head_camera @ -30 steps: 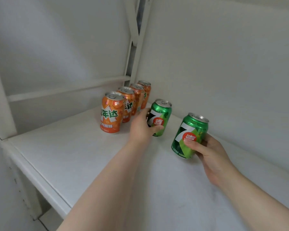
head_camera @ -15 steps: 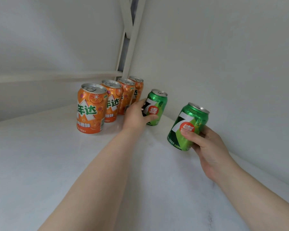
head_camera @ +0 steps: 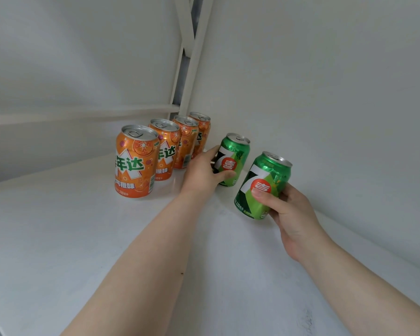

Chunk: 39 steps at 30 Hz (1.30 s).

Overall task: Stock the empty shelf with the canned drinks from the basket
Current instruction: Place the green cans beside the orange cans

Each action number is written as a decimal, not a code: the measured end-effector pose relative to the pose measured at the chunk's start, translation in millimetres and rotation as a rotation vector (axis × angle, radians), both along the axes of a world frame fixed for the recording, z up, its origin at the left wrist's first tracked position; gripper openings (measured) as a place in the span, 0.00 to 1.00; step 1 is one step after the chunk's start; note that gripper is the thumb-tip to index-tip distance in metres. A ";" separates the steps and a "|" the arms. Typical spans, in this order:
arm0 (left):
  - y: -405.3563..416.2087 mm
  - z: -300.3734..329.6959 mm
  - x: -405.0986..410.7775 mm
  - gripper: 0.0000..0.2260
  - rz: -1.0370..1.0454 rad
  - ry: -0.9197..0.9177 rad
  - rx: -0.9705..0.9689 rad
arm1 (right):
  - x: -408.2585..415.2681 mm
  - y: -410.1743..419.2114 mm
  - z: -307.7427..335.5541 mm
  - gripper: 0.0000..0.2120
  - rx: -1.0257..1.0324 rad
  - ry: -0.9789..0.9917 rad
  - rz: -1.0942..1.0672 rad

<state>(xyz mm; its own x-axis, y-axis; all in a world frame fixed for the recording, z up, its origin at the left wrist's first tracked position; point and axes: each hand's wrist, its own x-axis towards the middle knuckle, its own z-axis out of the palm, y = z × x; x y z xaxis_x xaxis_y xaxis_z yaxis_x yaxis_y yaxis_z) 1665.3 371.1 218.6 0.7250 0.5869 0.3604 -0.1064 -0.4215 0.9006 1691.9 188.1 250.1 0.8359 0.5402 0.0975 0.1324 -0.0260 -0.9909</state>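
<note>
On the white painted shelf board [head_camera: 58, 238], just ahead of the left hand [head_camera: 201, 173], a row of four orange aluminium drink cans [head_camera: 136, 163] runs back toward the corner post, all upright and touching or nearly touching one another. That left hand has its fingers and thumb curled round the lower body of an upright green aluminium can with a red-and-white label [head_camera: 234, 158], which looks to be standing on the board close to the back wall, just right of the orange row. The right hand [head_camera: 289, 214] grips a second green can of the same kind [head_camera: 262, 185], thumb across the label and fingers wrapped behind; this one is tilted, its top leaning away to the right, and I cannot tell whether its base touches the shelf. The step in hand seems to be starting a green row beside the orange one. Next, I would guess, the left fingers need only let go, while the right must bring its can upright and set it down just in front of the first. The basket is out of sight.
</note>
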 end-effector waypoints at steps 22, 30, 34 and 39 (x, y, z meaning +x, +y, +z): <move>3.4 21.2 -87.3 0.23 0.005 0.084 -0.139 | -40.1 91.4 -19.7 0.30 0.019 -0.105 -0.295; 2.5 31.9 -88.5 0.22 -0.032 0.076 -0.117 | -33.2 94.2 -19.5 0.31 -0.125 -0.221 -0.341; 0.0 30.4 -93.0 0.22 -0.040 0.071 -0.115 | -30.6 96.9 -21.0 0.31 -0.156 -0.220 -0.393; -8.0 31.2 -106.1 0.21 -0.051 0.089 -0.056 | -38.3 99.4 -19.5 0.32 -0.176 -0.191 -0.416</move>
<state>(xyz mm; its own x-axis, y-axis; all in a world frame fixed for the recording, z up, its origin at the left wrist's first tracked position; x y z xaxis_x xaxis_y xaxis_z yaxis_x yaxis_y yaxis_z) 1559.2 363.2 249.7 0.7822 0.5659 0.2607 -0.0450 -0.3660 0.9295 1653.5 287.5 230.6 0.9603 0.1867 0.2074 0.2543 -0.2796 -0.9258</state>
